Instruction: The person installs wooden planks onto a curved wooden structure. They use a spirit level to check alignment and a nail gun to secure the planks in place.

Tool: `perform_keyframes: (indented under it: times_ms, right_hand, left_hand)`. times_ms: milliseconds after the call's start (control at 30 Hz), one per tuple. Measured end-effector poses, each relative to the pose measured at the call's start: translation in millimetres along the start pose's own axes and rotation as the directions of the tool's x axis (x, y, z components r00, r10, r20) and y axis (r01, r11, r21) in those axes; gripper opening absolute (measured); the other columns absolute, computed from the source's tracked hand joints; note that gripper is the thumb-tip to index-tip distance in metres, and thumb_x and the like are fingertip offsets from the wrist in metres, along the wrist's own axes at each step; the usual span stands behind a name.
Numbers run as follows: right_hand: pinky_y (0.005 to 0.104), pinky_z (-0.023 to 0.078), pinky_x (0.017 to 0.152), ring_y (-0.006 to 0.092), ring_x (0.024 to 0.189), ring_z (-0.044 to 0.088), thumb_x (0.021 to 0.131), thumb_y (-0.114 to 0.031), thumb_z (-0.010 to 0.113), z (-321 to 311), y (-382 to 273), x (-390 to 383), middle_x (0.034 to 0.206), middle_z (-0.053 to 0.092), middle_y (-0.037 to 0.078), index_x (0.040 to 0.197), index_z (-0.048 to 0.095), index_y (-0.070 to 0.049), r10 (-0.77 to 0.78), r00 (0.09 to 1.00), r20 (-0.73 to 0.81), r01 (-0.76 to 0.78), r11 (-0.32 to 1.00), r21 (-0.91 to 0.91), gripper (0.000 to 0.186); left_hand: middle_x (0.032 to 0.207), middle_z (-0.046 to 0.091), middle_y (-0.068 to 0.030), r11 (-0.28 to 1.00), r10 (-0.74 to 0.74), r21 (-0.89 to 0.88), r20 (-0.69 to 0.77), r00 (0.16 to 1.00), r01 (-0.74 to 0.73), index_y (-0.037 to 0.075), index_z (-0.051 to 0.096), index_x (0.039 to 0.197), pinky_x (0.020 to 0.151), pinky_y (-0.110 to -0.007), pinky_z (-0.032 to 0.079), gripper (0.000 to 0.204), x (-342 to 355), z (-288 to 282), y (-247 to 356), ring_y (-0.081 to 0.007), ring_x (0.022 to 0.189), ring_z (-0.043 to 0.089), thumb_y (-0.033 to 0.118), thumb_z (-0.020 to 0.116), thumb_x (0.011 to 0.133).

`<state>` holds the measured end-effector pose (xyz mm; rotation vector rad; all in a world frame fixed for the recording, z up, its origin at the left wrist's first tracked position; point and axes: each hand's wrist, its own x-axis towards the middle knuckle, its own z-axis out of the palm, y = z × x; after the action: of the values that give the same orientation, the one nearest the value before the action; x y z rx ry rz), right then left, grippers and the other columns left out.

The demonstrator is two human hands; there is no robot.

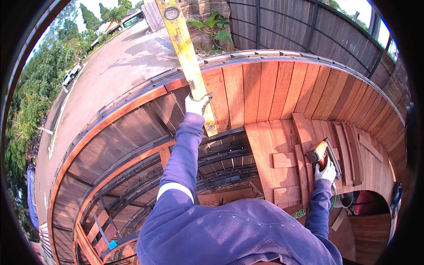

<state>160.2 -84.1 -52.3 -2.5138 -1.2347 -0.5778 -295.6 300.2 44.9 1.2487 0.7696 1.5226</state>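
Observation:
My left hand [197, 104], in a white glove, is closed around a long yellow spirit level [181, 46], which reaches from the inner slatted wall out past the curved outer rim [164, 92]. My right hand [325, 171], also gloved, grips a nail gun [322, 152] among loose reddish boards [301, 173] on the planked surface at the right. A green coiled hose [298, 213] runs below it. Reddish vertical planks [274, 90] line the curve behind the level and the tool.
Dark curved framing [221, 154] with open gaps lies below my left arm. A blue-tipped tool [112, 244] sits at lower left. Beyond the rim are a pavement [97, 75], a white vehicle [71, 75], trees, a leafy plant [213, 27] and a slatted fence [287, 24].

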Motion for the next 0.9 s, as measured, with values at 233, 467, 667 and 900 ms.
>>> perform_keyframes:
  times_ms: [233,467,667,900]
  right_hand:
    - [0.0464,0.045,0.086,0.0332,0.099,0.058,0.075,-0.032,0.071,3,2,0,0.108,0.061,0.012,0.128,0.055,-0.012,-0.007,1.0,-0.016,0.007,1.0,0.004,0.059]
    - [0.0466,0.045,0.086,0.0329,0.099,0.058,0.075,-0.032,0.071,0,-2,0,0.108,0.061,0.012,0.128,0.056,-0.012,0.0,1.0,-0.002,0.0,1.0,0.004,0.058]
    - [0.0459,0.045,0.087,0.032,0.099,0.058,0.075,-0.033,0.071,-2,-2,1,0.109,0.061,0.011,0.128,0.055,-0.012,0.014,1.0,0.026,-0.014,1.0,-0.007,0.059]
    - [0.0459,0.045,0.087,0.032,0.1,0.058,0.075,-0.033,0.071,-1,-1,1,0.109,0.061,0.011,0.128,0.055,-0.012,0.017,0.999,0.029,-0.017,1.0,-0.001,0.059]
  left_hand:
    - [0.09,0.071,-0.0169,0.999,0.028,0.032,-0.007,1.0,-0.027,-0.004,0.062,0.101,0.056,-0.021,0.05,0.029,5,-7,-11,-0.012,0.065,0.064,-0.005,0.074,0.075]
    - [0.086,0.07,-0.0139,0.995,0.062,0.084,-0.017,0.998,-0.061,-0.004,0.063,0.1,0.06,-0.023,0.052,0.028,8,-12,-17,-0.0148,0.068,0.066,-0.005,0.074,0.075]
    - [0.088,0.07,-0.0143,0.998,0.057,0.041,-0.012,0.998,-0.057,-0.004,0.063,0.101,0.061,-0.024,0.053,0.029,6,-8,-14,-0.0153,0.07,0.067,-0.006,0.075,0.075]
    - [0.089,0.07,-0.0146,1.0,0.002,0.0,-0.006,1.0,-0.002,-0.005,0.062,0.102,0.063,-0.024,0.055,0.031,4,-4,-6,-0.0155,0.072,0.068,-0.007,0.075,0.074]
